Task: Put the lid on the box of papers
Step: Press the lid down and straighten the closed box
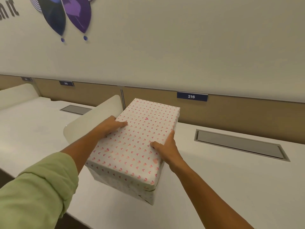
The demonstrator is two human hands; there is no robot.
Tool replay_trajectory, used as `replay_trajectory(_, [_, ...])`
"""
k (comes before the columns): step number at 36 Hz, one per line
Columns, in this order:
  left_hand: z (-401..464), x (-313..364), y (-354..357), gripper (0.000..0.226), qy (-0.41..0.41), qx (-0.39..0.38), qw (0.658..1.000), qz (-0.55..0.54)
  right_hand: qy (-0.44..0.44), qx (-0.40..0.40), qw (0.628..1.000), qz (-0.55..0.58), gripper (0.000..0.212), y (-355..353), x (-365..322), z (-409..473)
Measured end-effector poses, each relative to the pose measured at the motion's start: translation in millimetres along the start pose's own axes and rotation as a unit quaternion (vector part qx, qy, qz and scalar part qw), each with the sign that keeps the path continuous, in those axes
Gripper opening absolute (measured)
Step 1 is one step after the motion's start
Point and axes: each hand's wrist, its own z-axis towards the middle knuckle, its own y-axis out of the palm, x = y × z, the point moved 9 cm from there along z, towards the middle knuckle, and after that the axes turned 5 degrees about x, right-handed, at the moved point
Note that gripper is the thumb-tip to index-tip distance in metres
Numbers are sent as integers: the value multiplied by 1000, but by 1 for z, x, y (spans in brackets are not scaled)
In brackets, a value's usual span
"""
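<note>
Two hands clamp the heart-patterned lid (137, 141) from opposite long edges: the left hand (110, 126) on its left edge, the right hand (166, 146) on its right, thumbs lying on top. It sits over the box (125, 184), which stands on the white desk (231, 187), long axis running away from the person. By my judgement it only needs pressing down evenly; papers are hidden. A white divider (92, 123) stands just left; a cable hatch (239, 144) lies well right.
</note>
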Motion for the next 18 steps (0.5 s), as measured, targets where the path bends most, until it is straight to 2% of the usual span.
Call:
replay_trajectory(12, [143, -35, -18, 78, 14, -29, 999, 10, 25, 16, 1000, 3, 96, 97, 1, 107])
replay_trajectory(18, [215, -58, -22, 78, 14, -44, 999, 8, 31, 20, 999, -6, 104, 148, 3, 158])
